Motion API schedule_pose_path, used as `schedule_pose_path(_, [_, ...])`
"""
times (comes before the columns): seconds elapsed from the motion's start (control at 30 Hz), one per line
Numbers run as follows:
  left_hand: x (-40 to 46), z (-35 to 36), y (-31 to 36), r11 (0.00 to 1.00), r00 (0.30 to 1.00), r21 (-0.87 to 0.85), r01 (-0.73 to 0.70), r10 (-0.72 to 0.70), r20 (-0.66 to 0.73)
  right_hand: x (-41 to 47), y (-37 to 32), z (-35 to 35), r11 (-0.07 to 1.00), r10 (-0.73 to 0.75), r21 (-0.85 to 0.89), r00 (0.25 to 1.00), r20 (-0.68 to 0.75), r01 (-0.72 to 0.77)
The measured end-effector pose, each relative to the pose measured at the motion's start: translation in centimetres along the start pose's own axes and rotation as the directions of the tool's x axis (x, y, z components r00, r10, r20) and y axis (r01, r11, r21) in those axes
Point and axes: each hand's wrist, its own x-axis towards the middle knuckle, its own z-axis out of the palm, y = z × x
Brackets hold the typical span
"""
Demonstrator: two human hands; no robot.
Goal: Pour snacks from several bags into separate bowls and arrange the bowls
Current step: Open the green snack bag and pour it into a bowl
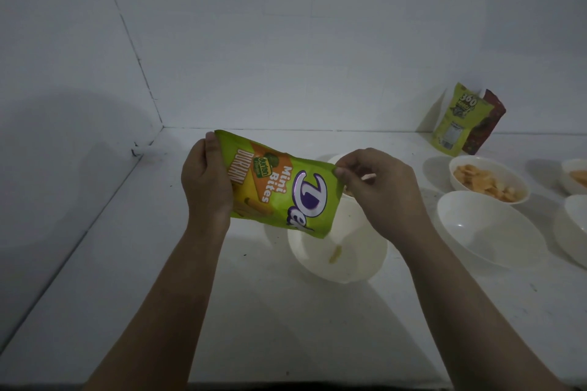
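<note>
A green "Mini Bites" durian snack bag point(273, 187) is held tilted over a white bowl point(346, 263), its open end down toward the right. My left hand point(206, 181) grips the bag's bottom end. My right hand point(381, 190) pinches the bag's upper corner at the open end. One pale yellow snack piece point(335, 254) lies in the bowl under the bag. Another white bowl point(333, 159) shows partly behind the bag and my right hand.
To the right stand an empty white bowl point(489, 228), a bowl of orange-yellow chips point(489, 182), and two more bowls point(576, 174) point(575, 225) cut off by the frame edge. Two snack bags point(460, 120) lean on the back wall. A wall corner bounds the white counter point(158, 263) on the left.
</note>
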Motion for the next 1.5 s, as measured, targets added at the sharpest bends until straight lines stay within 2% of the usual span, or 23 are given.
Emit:
schedule_pose_path(0.4, [-0.6,-0.2,0.6,1.0,1.0,0.023,-0.003,0.003,0.004,-0.8,-0.1,0.1,1.0,-0.027,0.01,0.999,-0.045,0.028])
schedule_pose_path(0.7, [-1.3,0.1,0.9,1.0,1.0,0.024,0.015,-0.015,0.014,-0.9,0.2,-0.5,0.998,-0.021,-0.059,0.999,-0.03,0.019])
schedule_pose_path(0.93, [-1.4,0.0,1.1,0.998,0.999,0.052,-0.046,0.045,0.023,-1.3,0.2,-0.9,0.998,-0.006,-0.059,1.0,-0.017,0.005])
schedule_pose_path(1.5, [-1.5,0.2,1.6,0.995,0.998,0.075,-0.063,0.062,0.011,-1.1,0.0,-0.5,0.976,-0.094,-0.202,0.993,-0.065,0.08])
